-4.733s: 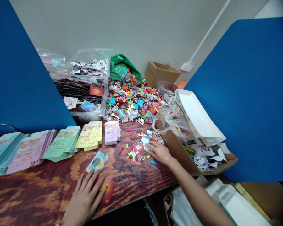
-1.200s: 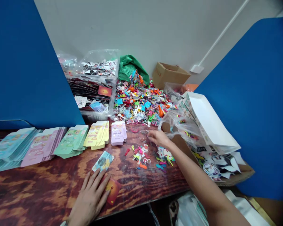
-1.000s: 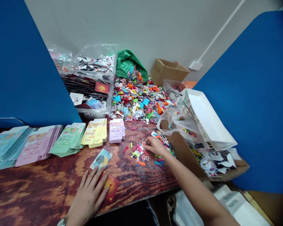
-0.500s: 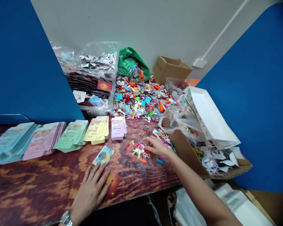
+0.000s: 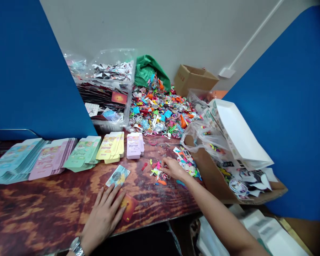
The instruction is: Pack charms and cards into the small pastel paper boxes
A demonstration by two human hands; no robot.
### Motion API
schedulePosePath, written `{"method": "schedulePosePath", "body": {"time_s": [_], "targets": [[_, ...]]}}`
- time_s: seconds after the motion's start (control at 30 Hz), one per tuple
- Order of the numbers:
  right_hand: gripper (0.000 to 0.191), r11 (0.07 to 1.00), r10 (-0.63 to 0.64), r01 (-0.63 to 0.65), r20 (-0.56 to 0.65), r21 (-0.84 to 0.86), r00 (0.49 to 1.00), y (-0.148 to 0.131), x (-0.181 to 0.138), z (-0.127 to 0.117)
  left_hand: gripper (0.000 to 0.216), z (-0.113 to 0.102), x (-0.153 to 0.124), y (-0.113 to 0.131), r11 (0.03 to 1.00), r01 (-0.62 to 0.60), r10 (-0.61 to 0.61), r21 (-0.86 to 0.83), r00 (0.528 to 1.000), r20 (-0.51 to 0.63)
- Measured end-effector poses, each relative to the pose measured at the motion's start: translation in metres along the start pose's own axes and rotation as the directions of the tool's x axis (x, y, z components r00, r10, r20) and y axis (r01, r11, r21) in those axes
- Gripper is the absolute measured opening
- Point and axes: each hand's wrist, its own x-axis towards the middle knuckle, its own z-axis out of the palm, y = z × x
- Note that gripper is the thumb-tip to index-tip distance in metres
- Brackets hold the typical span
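Observation:
My left hand (image 5: 104, 213) lies flat with fingers spread on the wooden table (image 5: 42, 209), covering part of a red card (image 5: 129, 209). Its fingertips touch a blue picture card (image 5: 118, 175). My right hand (image 5: 173, 168) reaches into a small scatter of colourful trinkets (image 5: 157, 170). Its fingers are curled down among them; whether they hold one is hidden. A few stickers (image 5: 187, 163) lie just right of that hand.
Fanned stacks of flat pastel cartons (image 5: 56, 156) line the table's left. A big heap of colourful trinkets (image 5: 160, 113) lies behind, beside clear bins of cards (image 5: 106, 99). At the right edge stands a cardboard box (image 5: 224, 177) with stickers and a plastic bag. Blue partitions flank both sides.
My right hand went to the far pile's edge, then came back to the small scatter and drifted slightly left. My left hand stayed flat on the red card.

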Motion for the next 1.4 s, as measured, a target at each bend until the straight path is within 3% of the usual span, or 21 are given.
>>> {"method": "schedulePosePath", "body": {"time_s": [0.13, 0.33, 0.47, 0.77, 1.03, 1.13, 1.23, 1.4], "targets": [[0.021, 0.999, 0.039, -0.039, -0.018, 0.016, 0.999, 0.0, -0.001, 0.001, 0.049, 0.001, 0.0, 0.0, 1.0, -0.006, 0.006, -0.004, 1.0, 0.002], [0.004, 0.999, 0.02, -0.02, -0.009, 0.026, 1.0, -0.001, 0.0, 0.003, 0.049, 0.001, -0.002, 0.0, 1.0, -0.007, 0.007, 0.01, 1.0, -0.005], [0.004, 0.997, -0.012, 0.014, -0.026, 0.073, 1.0, 0.003, -0.005, -0.005, 0.049, 0.001, -0.002, 0.0, 1.0, -0.005, 0.005, 0.012, 1.0, -0.009], [0.024, 0.999, -0.002, 0.01, -0.207, 0.039, 0.978, 0.005, -0.015, -0.013, 0.05, 0.002, -0.001, 0.0, 1.0, -0.003, 0.003, 0.007, 1.0, -0.007], [0.025, 0.985, 0.164, -0.173, -0.244, -0.015, 0.956, 0.04, -0.036, -0.033, 0.049, 0.001, -0.001, 0.0, 1.0, -0.005, 0.005, 0.002, 1.0, -0.004], [0.016, 0.959, 0.244, -0.273, -0.28, -0.072, 0.929, 0.048, -0.042, -0.04, 0.049, 0.002, -0.002, 0.0, 1.0, -0.004, 0.004, 0.005, 1.0, -0.007], [0.02, 0.953, 0.238, -0.279, -0.274, -0.121, 0.932, 0.035, -0.038, -0.033, 0.048, 0.001, -0.002, 0.0, 1.0, -0.003, 0.003, -0.005, 1.0, -0.006], [0.028, 0.975, 0.167, -0.182, -0.124, -0.127, 0.978, -0.005, -0.019, -0.003, 0.047, -0.001, -0.001, 0.0, 1.0, 0.005, -0.005, -0.021, 1.0, -0.013]]}}
